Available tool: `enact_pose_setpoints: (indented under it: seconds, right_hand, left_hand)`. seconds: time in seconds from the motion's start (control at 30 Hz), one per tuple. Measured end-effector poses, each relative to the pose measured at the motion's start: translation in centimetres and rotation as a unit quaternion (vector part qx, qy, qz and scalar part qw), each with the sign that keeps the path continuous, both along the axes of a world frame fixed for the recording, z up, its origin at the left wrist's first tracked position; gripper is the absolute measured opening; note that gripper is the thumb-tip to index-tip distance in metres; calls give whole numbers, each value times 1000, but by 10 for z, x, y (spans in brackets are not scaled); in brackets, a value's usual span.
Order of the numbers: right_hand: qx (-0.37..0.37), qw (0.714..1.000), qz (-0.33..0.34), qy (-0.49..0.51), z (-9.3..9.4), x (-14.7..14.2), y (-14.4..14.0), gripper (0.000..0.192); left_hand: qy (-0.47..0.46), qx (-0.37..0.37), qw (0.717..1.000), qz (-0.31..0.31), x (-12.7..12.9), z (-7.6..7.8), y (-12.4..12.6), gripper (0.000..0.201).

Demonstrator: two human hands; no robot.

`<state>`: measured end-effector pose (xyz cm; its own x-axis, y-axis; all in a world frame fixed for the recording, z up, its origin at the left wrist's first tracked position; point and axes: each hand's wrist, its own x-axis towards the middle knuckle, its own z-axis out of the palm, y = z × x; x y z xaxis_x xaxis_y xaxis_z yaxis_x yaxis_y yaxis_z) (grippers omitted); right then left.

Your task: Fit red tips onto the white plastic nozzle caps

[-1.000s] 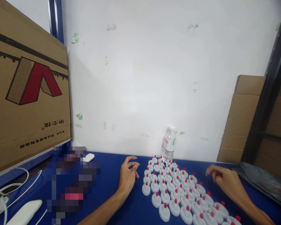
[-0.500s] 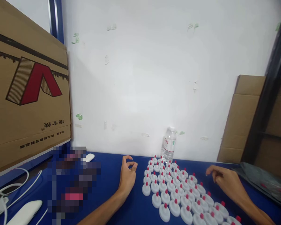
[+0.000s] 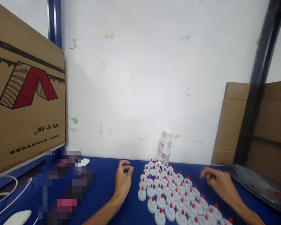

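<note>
Hands flank rows of white caps (image 3: 170, 193) on the blue worktop (image 3: 107, 187).
Left hand (image 3: 123, 181) curls, thumb meeting forefinger, seemingly empty; right hand (image 3: 216, 181) rests half-closed by the rows' right edge, gripping nothing visible. Judged a pause in arranging. Nearest rows are cut off; a blurred patch hides the left edge.

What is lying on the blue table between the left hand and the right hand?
In the head view, rows of white caps with red tips fill the table between the left hand and right hand.
</note>
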<state>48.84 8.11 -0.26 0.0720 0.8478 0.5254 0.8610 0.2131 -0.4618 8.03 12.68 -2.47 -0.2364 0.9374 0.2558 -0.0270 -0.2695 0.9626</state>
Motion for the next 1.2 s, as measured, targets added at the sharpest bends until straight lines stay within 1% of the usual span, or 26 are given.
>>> enact_pose_setpoints:
  seconds: [0.3,0.53,0.6,0.67,0.73,0.77,0.83,0.87,0.9,0.93,0.97,1.0,1.03,1.07,1.1,1.13,1.17,1.2]
  right_hand:
    - [-4,1000,3,2,3,-1,-1,32]
    - [-3,1000,-7,-4,4,0,-2,32]
    - [4,1000,-6,-6,4,0,-3,32]
    - [12,1000,-12,-12,4,1,-3,31]
    - [21,999,-32,-21,6,4,-3,31]
    - [27,998,-48,-27,9,5,-3,31]
    - [45,995,-83,-44,21,9,-6,33]
    - [58,992,-97,-52,29,9,-11,35]
    - [75,990,-110,-56,39,9,-17,37]
    - [91,987,-120,-54,50,6,-26,37]
    - [106,985,-130,-42,61,1,-38,38]
    - [118,983,-141,-15,71,-6,-51,38]
    - [112,983,-145,8,80,-15,-66,39]
    - [104,984,-142,21,86,-26,-81,41]
    - [101,985,-135,29,89,-39,-96,41]
    - [100,987,-123,33,90,-51,-109,41]
    - [98,989,-109,31,89,-64,-119,41]
    - [88,993,-80,25,86,-76,-126,40]
  left_hand:
    - [32,-5,999,1,1,1,-1,33]
    - [47,3,999,0,3,2,0,20]
    - [55,17,998,-2,3,5,-2,16]
    - [74,48,996,-13,2,11,-9,13]
    - [111,96,988,-43,0,19,-21,12]
    - [139,125,980,-67,-1,23,-29,12]
    - [205,177,954,-126,0,29,-46,10]
    - [234,200,939,-151,1,30,-53,14]
    - [280,232,915,-174,4,31,-60,17]
    - [385,295,857,-173,8,30,-66,17]
    - [468,351,797,-153,14,29,-71,17]
    - [527,392,743,-128,19,27,-74,21]
    - [569,423,698,-96,25,25,-77,26]
    - [594,443,668,-69,31,23,-79,29]
    - [610,453,648,-46,36,21,-80,30]
    - [621,458,636,-29,40,20,-80,28]
    - [628,458,629,-19,42,20,-80,25]
    - [633,454,627,-15,43,20,-81,21]
